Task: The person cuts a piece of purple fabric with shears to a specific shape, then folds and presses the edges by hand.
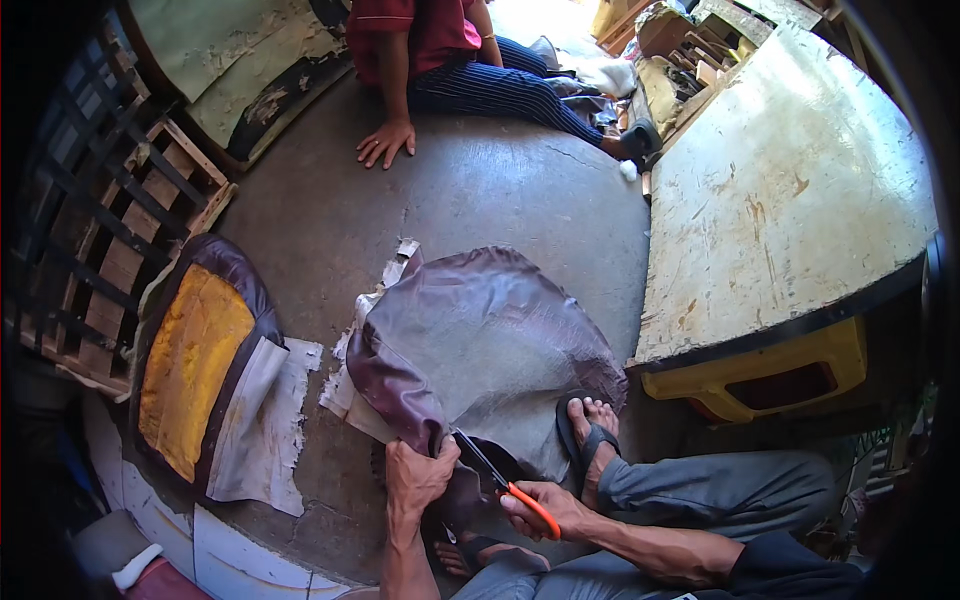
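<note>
A round maroon leather-like cover (470, 290) with a worn greyish middle lies spread on the floor before me. My left hand (416, 478) is closed on its near edge, thumb on top, where the material bunches up. In my right hand (560, 507) is a pair of scissors (533, 508) with orange handles. Their blades point away and to the left, and the tips reach the cover's edge close beside my left thumb. Whether the blades have material between them I cannot tell. My sandalled foot (594, 425) rests against the cover's right side.
A cushion piece (195, 370) with yellow foam and a torn pale flap lies at left, near a slatted wooden frame (110, 240). At right stands a scuffed pale table (780, 200) over a yellow object (760, 375). Another person (440, 60) sits on the floor opposite, one hand flat down.
</note>
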A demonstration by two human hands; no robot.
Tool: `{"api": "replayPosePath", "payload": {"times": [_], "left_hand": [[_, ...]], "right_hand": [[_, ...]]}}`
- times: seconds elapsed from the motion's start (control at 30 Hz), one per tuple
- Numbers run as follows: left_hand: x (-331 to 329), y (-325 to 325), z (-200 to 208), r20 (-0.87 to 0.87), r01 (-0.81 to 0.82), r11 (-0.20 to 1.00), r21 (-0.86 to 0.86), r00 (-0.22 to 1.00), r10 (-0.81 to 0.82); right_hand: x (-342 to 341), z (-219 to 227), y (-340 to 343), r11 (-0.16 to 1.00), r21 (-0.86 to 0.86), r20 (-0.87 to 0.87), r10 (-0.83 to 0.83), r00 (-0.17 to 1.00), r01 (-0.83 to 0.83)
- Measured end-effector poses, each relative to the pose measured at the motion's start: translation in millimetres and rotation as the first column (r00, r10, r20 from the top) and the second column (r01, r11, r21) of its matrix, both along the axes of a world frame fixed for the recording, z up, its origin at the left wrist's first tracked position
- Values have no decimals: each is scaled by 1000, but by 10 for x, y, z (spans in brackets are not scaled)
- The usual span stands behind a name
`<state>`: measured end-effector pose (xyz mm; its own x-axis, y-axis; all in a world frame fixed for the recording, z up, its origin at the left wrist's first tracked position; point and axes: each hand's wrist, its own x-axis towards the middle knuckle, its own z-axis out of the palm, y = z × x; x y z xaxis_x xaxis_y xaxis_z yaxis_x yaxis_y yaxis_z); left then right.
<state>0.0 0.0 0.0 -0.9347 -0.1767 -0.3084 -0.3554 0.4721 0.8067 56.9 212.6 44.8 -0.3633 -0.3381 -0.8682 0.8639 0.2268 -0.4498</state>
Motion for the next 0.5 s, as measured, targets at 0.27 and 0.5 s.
{"api": "replayPosePath", "payload": {"times": [0.27, 0.5], "left_hand": [[-47, -1, 48, -25, -31, 999, 37, 999, 32], [-41, -8, 6, -28, -36, 997, 75, 999, 38]], "right_hand": [[72, -117, -23, 996, -74, -25, -52, 998, 50], [44, -119, -49, 996, -65, -38, -63, 997, 61]]}}
